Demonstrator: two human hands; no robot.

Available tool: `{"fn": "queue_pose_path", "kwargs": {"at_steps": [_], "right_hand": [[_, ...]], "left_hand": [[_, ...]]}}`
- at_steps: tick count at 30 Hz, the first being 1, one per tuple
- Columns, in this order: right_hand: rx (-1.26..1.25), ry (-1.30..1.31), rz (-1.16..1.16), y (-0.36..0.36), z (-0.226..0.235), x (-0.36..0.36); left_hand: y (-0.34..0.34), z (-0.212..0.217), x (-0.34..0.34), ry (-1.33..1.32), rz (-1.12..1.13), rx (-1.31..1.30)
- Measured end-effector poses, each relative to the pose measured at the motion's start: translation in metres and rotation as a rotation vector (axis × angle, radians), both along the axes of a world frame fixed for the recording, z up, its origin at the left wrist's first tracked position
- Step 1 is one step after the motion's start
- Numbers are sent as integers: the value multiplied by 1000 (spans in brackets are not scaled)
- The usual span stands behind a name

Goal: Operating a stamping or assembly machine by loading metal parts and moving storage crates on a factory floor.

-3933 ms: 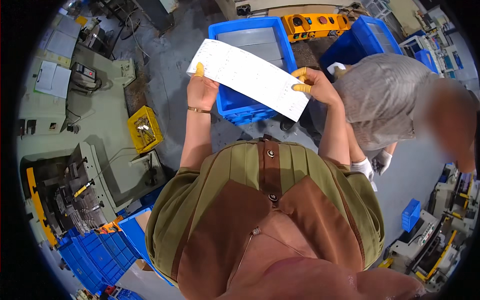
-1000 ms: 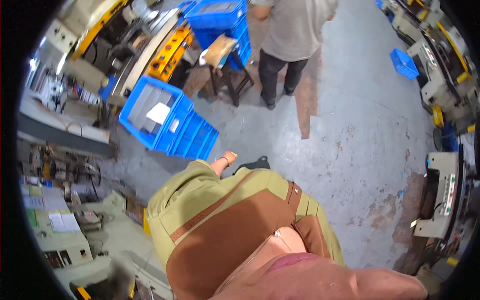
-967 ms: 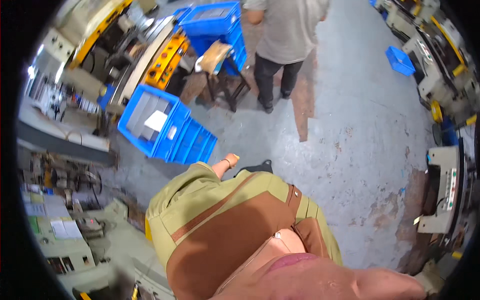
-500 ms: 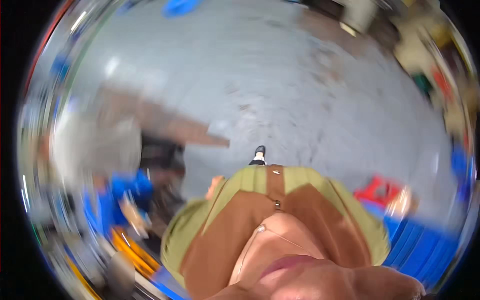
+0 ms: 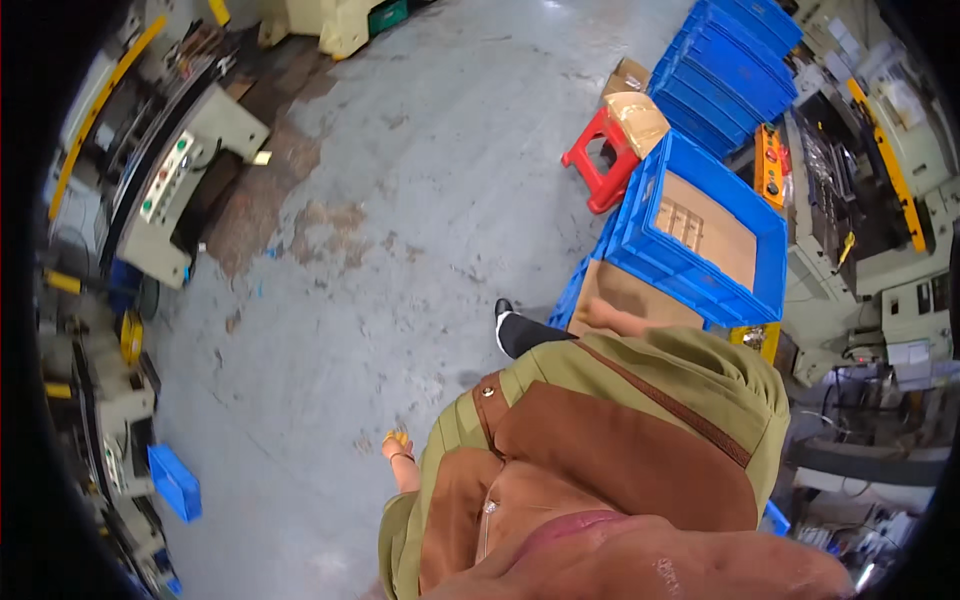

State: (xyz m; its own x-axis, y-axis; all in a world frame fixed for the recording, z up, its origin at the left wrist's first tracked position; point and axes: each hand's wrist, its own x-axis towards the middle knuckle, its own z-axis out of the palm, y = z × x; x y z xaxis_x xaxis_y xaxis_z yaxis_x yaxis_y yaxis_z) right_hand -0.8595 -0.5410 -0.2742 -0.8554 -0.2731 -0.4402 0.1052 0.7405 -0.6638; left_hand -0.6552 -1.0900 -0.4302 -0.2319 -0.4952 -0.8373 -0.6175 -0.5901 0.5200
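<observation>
Two bare hands of yours show in the head view, on either side of your body. Your right hand is the nearer one to the open blue plastic crate lined with flat brown cardboard. That crate lies ahead of the hand and off to its right, and its long axis seems to slope from upper left to lower right. Closer in, a brown cardboard surface in a lower blue container sits right behind your right hand in the picture; whether you touch it, you cannot tell from this angle. Your right fingers are blurred, so how far they open is unclear, and nothing shows in their grip. Your left hand, with yellow finger covers, hangs over the grey floor, well apart from the crates. It looks loosely bent, with nothing visible in it, though its exact opening is too small to tell. Beyond the open crate's left side stands a red plastic stool.
</observation>
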Motion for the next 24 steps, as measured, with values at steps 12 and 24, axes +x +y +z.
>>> {"fn": "queue_pose_path", "kwargs": {"at_steps": [12,24], "right_hand": [[300,-328,-19,106,-96,-159],[-130,94,-11,35,-49,-464]], "left_hand": [[124,5,-356,82,-687,114],[156,5,-651,-3,-981,74]]}}
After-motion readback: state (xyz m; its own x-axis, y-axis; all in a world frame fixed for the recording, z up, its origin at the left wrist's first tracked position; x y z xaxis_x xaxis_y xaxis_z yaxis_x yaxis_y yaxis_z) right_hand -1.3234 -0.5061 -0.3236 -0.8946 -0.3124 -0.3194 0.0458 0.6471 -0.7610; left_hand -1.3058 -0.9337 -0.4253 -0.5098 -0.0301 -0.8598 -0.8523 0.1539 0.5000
